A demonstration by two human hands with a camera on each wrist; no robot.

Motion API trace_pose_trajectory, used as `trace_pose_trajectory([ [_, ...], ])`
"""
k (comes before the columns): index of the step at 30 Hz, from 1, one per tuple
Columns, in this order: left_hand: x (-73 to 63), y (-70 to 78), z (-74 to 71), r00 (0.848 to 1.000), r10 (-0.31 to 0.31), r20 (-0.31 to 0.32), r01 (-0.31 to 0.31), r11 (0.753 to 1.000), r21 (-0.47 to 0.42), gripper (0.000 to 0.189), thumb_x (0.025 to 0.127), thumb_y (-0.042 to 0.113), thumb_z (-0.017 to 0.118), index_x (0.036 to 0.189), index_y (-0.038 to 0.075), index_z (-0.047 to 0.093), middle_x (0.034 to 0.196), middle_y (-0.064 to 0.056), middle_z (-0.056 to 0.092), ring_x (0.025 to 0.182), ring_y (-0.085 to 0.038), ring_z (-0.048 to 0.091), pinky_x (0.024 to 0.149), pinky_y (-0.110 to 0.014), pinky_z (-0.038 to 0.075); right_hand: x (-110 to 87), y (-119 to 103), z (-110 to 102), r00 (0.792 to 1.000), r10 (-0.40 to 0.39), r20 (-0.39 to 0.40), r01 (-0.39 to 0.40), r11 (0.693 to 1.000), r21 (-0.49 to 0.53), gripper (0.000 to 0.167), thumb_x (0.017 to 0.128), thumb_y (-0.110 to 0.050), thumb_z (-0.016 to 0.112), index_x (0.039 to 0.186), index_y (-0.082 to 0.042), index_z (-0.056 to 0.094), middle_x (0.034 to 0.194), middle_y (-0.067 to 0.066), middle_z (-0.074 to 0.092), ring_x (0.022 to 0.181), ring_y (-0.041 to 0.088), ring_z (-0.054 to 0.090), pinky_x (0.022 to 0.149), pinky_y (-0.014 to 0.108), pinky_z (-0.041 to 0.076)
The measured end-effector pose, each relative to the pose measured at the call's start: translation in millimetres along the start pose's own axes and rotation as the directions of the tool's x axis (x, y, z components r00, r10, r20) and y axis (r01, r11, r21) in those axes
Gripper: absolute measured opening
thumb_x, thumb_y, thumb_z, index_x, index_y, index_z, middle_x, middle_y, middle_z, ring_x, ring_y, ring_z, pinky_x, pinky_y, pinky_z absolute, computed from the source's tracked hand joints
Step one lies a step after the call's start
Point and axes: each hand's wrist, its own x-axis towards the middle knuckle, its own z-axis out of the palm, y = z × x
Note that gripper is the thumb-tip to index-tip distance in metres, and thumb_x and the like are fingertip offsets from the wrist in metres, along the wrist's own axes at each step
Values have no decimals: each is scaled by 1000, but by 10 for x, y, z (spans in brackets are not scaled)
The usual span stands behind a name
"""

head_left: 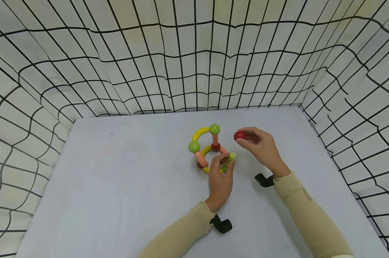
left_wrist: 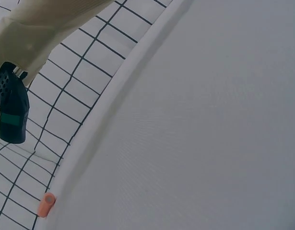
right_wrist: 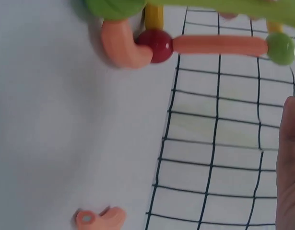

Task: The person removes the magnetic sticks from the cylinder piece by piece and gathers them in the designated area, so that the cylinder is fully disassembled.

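Observation:
On the white table stands a frame of balls and rods: green balls (head_left: 214,129), a dark red ball (head_left: 216,146), yellow curved rods (head_left: 200,133) and orange rods (head_left: 200,158). My left hand (head_left: 221,184), at its near side, pinches an upright light green rod (head_left: 232,157) between thumb and fingers and hides part of the frame. To the right, my right hand (head_left: 260,145) holds a shiny red ball (head_left: 239,135) at its fingertips, apart from the rod. In the right wrist view an orange rod (right_wrist: 219,45) joins a red ball to a green one.
Black wire mesh (head_left: 194,71) over white sheeting walls the table's back and sides. A small orange piece (right_wrist: 101,219) lies on the table in the right wrist view. Black wrist devices (head_left: 221,225) hang below both cuffs.

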Motion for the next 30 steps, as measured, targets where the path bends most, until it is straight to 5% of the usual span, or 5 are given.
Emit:
trace_pose_trajectory([
  [6,17,-13,-13,1000,-1,12,0,999,40,28,103,18,64,128,6,59,124,-11,62,113,-23,62,102,-34,57,139,133,-168,991,131,-30,-133,990,-39,50,89,-38,82,131,-15,67,123,12,72,93,-2,70,73,18,57],
  [14,21,-17,-18,1000,13,18,-14,999,32,27,103,16,64,127,6,59,124,-12,62,114,-25,64,100,-38,58,388,384,-319,982,186,-45,-191,963,-192,55,87,-43,82,132,-16,66,124,11,72,101,7,69,88,17,53],
  [20,15,-13,-26,1000,12,28,-13,999,35,26,103,17,63,128,8,59,123,-10,62,114,-23,63,101,-36,58,585,531,-266,977,210,32,-190,933,-306,51,90,-33,81,132,-11,65,125,16,72,115,29,68,96,38,56],
  [30,7,-8,-35,999,28,36,-29,999,42,27,104,18,63,128,9,58,124,-10,62,114,-23,63,98,-36,58,880,658,-116,971,207,119,-134,884,-447,49,92,-28,77,134,-6,64,129,21,69,120,37,66,100,51,55],
])
